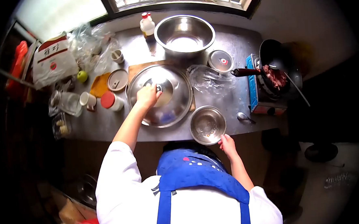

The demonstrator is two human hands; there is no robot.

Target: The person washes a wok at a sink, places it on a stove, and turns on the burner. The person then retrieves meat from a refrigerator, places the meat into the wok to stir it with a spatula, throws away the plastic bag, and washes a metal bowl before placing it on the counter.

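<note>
My left hand (148,95) is closed round the knob of a large domed steel lid (171,112), which lies over a wooden cutting board (138,68). Whatever is under the lid is hidden. At the counter's front edge, my right hand (227,144) pinches the rim of a small steel bowl (208,125). A little liquid or residue shows in the bottom of that bowl. Just right of the bowl lies a metal spoon (244,117). Crumpled clear plastic (210,80) lies between the lid and a round lidded container (220,61).
A wok (280,56) with raw-looking meat (276,76) sits on a portable gas stove (257,102), its handle pointing left. A big steel basin (184,34) and a red-capped bottle (147,25) stand at the back. Leftward are a red-lidded jar (111,101), a cup (88,100) and plastic bags (55,63).
</note>
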